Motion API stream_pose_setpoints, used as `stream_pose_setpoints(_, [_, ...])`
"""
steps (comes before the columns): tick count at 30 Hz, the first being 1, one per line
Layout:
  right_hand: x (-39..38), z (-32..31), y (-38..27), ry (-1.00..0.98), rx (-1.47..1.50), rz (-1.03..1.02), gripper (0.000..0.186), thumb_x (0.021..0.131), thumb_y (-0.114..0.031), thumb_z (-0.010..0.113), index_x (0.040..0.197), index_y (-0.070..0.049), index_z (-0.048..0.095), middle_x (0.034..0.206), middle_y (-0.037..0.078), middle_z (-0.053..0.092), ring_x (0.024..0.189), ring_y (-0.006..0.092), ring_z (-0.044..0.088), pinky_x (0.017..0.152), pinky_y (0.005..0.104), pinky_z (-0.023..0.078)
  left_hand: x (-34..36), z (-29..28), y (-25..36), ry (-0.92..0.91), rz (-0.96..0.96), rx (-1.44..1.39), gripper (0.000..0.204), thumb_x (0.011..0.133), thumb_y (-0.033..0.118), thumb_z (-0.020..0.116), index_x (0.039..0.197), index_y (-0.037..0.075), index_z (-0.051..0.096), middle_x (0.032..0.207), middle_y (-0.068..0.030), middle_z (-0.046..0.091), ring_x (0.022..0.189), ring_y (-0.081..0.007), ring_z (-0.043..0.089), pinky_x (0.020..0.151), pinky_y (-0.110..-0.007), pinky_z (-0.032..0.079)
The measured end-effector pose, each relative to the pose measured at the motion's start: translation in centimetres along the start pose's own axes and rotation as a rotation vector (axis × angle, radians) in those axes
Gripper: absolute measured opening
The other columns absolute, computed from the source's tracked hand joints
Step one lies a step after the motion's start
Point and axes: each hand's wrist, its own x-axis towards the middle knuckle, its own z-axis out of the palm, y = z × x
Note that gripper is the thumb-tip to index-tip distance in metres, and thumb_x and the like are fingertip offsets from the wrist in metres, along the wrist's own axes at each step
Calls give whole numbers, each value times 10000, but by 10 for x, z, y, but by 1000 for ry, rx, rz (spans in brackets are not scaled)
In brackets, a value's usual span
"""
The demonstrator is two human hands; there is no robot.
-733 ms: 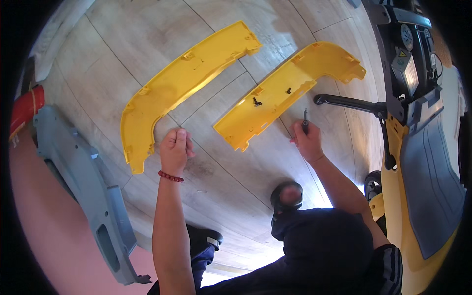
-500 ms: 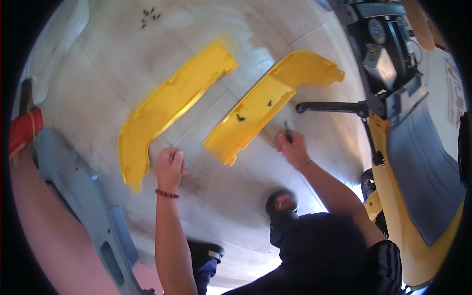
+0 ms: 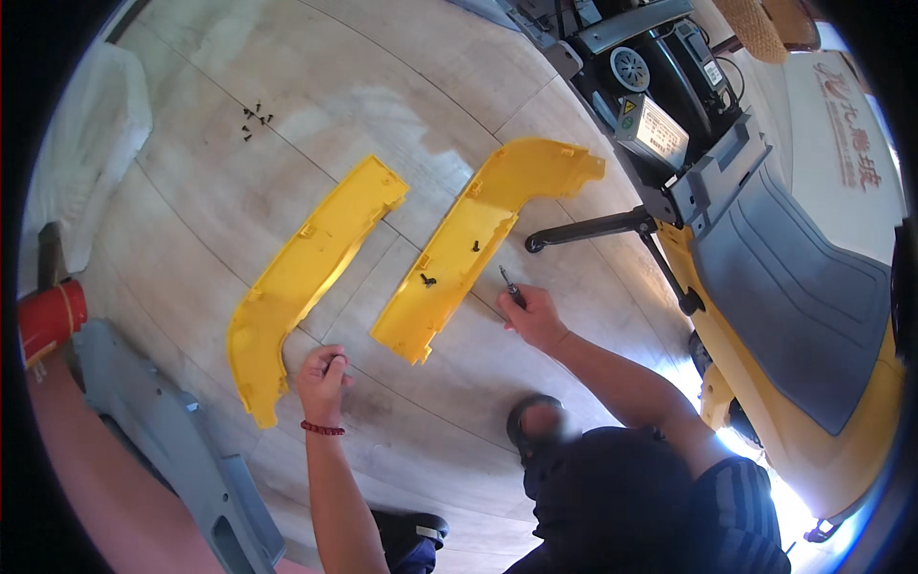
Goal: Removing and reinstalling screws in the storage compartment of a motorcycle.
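Two curved yellow plastic panels lie on the floor, one at the left [image 3: 297, 279] and the other [image 3: 456, 249] to its right, with small black screws [image 3: 427, 281] on the right one. My right hand [image 3: 531, 316] grips a screwdriver [image 3: 509, 282], tip pointing up-left, just beside that panel's lower edge. My left hand [image 3: 323, 381] is closed in a pinch below the left panel's inner bend; whatever is between its fingertips is too small to name.
A yellow-grey scooter body [image 3: 784, 316] with exposed parts and a black stand [image 3: 588, 230] fills the right. Several screws [image 3: 256, 120] lie at the upper left. A grey plastic cover [image 3: 163, 430], a red object [image 3: 53, 316] and a white block [image 3: 91, 143] line the left edge.
The view has shifted, so both panels and both hands appear lower in the picture and the loose screws at upper left have come into sight. Both hands stay closed beside the panels.
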Motion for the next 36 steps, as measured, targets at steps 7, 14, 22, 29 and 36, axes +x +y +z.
stream_pose_setpoints(7, [0,1,-2,-2,32,22,283,878,-227,558,731,14,551,582,23,511,508,87,516,461,249,447,0,1,5,-31,-26,-19,169,850,28,484,979,24,594,803,-59,591,563,-83,528,493,-207,467])
stream_pose_setpoints(14, [0,1,4,27,2,27,270,885,-236,550,764,5,565,586,21,520,483,90,515,448,248,444,3,2,0,56,-67,-50,176,921,145,455,935,23,581,725,-58,586,508,-87,518,474,-214,459])
stream_pose_setpoints(22, [0,1,9,21,141,79,265,895,-247,539,802,-3,582,588,-8,503,480,79,511,463,239,467,-8,6,0,96,-53,-60,131,876,87,511,950,8,585,745,-52,574,537,-93,529,504,-227,480])
stream_pose_setpoints(29, [1,1,0,-4,157,101,265,901,-250,528,819,-6,590,566,-12,473,466,79,492,468,238,463,-10,5,4,102,-40,-64,125,884,126,513,944,35,573,736,-33,559,548,-84,531,497,-233,492])
stream_pose_setpoints(36, [0,1,1,14,151,86,269,905,-259,525,806,-14,576,552,-8,472,438,72,457,463,246,466,-6,2,11,98,-164,-99,203,911,183,485,888,5,578,717,-43,570,532,-99,528,500,-224,460])
